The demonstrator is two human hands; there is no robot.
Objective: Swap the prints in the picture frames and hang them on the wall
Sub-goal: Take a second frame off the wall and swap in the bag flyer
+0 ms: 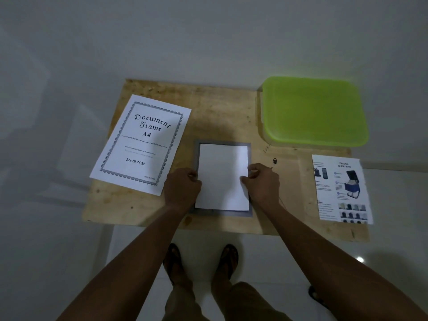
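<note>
The sheet [222, 177], blank side up, lies inside the grey frame [196, 156] at the middle of the bench [220, 107], straight ahead of the person. Its long axis runs away from the body, in line with the frame's. The left grip [183, 188] pinches the sheet's left edge and the right grip [261, 184] pinches its right edge, both at about mid-length, so neither is nearer. The frame's far rail shows bare beyond the sheet. The near rail shows as only a thin strip, so the sheet probably needs to slide away from the body to seat squarely.

The A4 print [141, 144] lies well to the left and the leaflet [340, 188] well to the right. A small hook [275, 161] sits just beyond the right grip. The green box [312, 110] at the far right is lidded, and I cannot tell what it holds.
</note>
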